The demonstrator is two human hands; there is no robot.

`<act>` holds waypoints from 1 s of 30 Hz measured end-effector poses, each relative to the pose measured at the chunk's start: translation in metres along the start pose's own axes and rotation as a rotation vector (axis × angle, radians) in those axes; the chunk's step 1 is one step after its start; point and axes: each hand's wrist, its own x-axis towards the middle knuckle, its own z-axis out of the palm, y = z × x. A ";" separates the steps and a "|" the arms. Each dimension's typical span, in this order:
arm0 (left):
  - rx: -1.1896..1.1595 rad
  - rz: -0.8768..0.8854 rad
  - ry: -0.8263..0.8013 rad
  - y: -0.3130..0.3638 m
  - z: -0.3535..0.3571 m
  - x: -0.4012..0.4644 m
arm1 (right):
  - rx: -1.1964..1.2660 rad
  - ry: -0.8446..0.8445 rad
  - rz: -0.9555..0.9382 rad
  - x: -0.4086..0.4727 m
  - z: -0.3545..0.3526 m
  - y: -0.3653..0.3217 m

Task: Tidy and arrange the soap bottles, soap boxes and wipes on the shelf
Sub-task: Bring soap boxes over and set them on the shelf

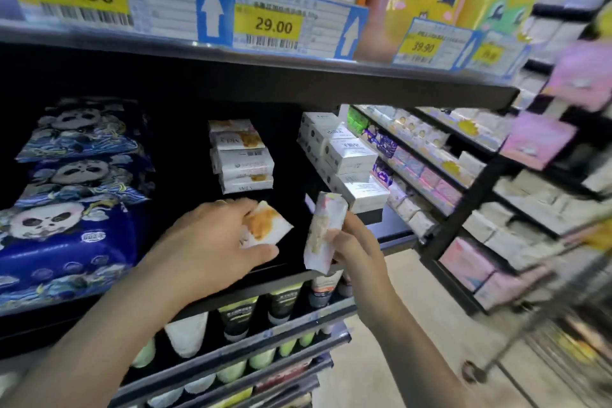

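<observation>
My left hand [212, 242] grips a white soap box with an orange-brown picture [265, 225] low over the dark shelf [291, 262]. My right hand [351, 242] holds a second white soap box [323, 232] upright, just right of the first. Behind them stands a stack of the same white soap boxes [243, 156] at the back of the shelf. Further right, a leaning pile of white-and-silver soap boxes [344, 159] sits at the shelf's end. Blue panda-print wipe packs [73, 182] are stacked at the left.
The upper shelf edge [265, 73] with yellow price tags hangs right above. Tubes and bottles [258, 311] fill the lower shelves. More stocked shelves [463, 175] run off to the right, and a metal cart [546, 341] stands on the aisle floor at lower right.
</observation>
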 end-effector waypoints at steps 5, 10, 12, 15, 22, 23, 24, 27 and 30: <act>-0.757 0.046 -0.099 0.042 0.043 0.000 | 0.060 0.168 0.088 -0.047 -0.049 0.004; -1.074 0.027 -0.227 0.107 0.097 0.003 | 0.146 0.445 0.177 -0.110 -0.120 0.014; -1.092 0.038 -0.308 0.135 0.122 0.003 | 0.151 0.547 0.187 -0.142 -0.148 0.020; -1.027 0.097 -0.411 0.179 0.162 0.009 | 0.154 0.714 0.195 -0.185 -0.190 0.028; -0.898 0.169 -0.550 0.309 0.276 0.029 | 0.158 0.999 0.263 -0.268 -0.318 0.059; -0.880 0.174 -0.571 0.332 0.292 0.031 | 0.158 1.021 0.268 -0.277 -0.341 0.063; -0.863 0.176 -0.602 0.354 0.310 0.033 | 0.161 1.043 0.274 -0.286 -0.367 0.066; -0.831 0.157 -0.661 0.421 0.359 0.039 | 0.180 1.091 0.289 -0.308 -0.440 0.073; -0.816 0.163 -0.688 0.483 0.404 0.047 | 0.185 1.088 0.317 -0.316 -0.509 0.074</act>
